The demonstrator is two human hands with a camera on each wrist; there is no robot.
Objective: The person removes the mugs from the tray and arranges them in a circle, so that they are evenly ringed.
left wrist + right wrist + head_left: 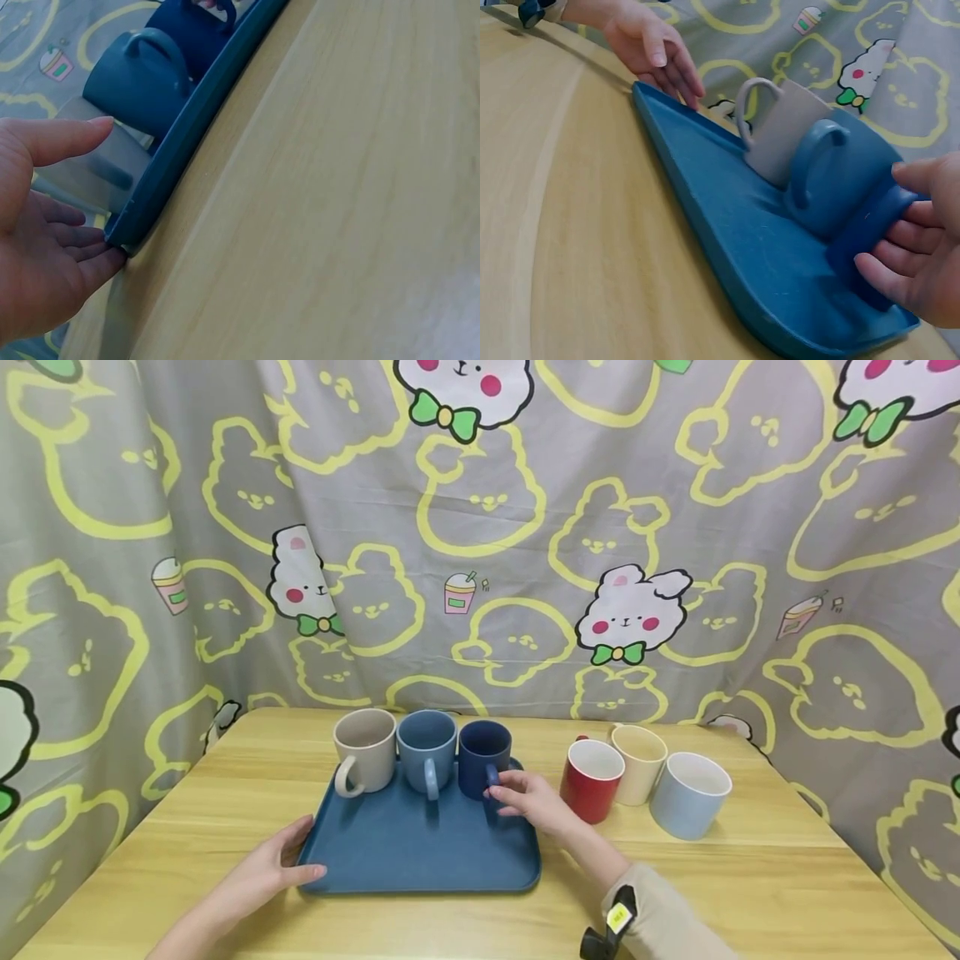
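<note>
A blue tray point(420, 852) lies on the table, with three mugs in a row along its far side. From left to right they are a beige mug point(367, 747), a medium-blue mug point(426, 743) and a navy mug point(480, 760), all upright. My right hand point(528, 797) pinches the navy mug's handle between thumb and fingers; in the right wrist view the navy mug point(862, 232) is partly hidden by that hand. At the tray's left edge, my left hand point(262, 868) has its thumb straight and its fingertips touching the tray's rim point(157, 202).
Right of the tray, a red mug point(588, 789), a cream mug point(637, 764) and a light-blue mug point(688, 797) stand close together on the wooden table point(720, 893). A patterned curtain point(517, 527) hangs behind the table and along its sides.
</note>
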